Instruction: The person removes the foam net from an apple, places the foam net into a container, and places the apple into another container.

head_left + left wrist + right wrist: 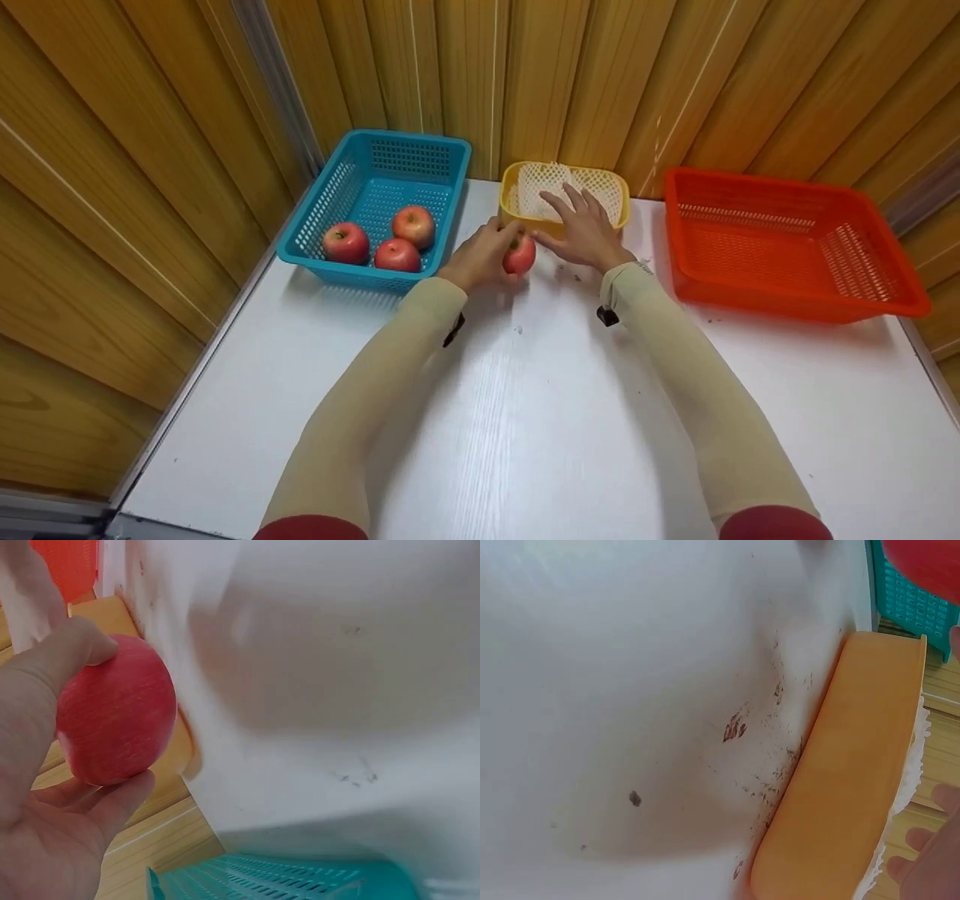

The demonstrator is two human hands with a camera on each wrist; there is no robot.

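A red apple is gripped between the thumb and fingers of my left hand, held in front of the yellow container. In the left wrist view the same apple shows large, with the thumb on one side and fingertips on the other. My right hand reaches over the yellow container with its fingers spread, holding nothing. White foam netting fills that container. In the right wrist view several fingertips are near the netting; I cannot tell whether they touch it.
At the left stands a blue-green basket with three apples in it. An orange-red basket stands at the right. Wood-panelled walls enclose the white table. Small dark marks spot the tabletop by the yellow container.
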